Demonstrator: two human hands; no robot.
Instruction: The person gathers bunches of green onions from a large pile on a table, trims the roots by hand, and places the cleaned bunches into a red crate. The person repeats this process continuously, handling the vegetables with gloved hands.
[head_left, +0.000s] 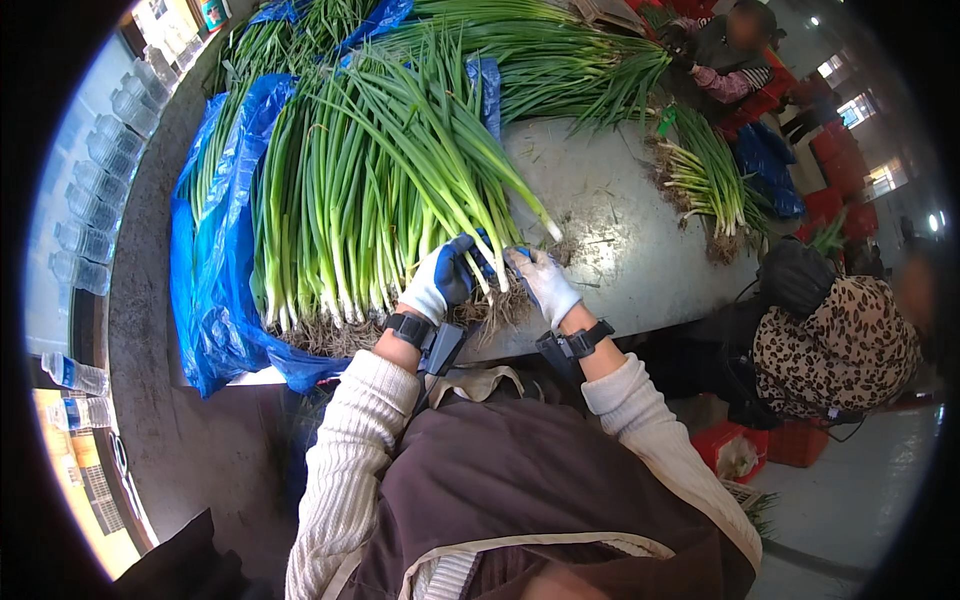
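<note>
My left hand, in a white and blue work glove, is closed around the lower stalks of a few green onions with roots on. Close by on the right, my right hand, gloved the same way, has its fingertips at the white root end of a stalk; whether it grips the stalk is unclear. A large pile of green onions lies to the left, roots towards me, partly on blue plastic sheeting. One stalk with a white end points right, beyond my right hand.
The metal table extends right to a small bundle of green onions with a green tie. More green onions lie at the back. A co-worker in leopard print is at right, another person at the far right corner. Plastic bottles line the left ledge.
</note>
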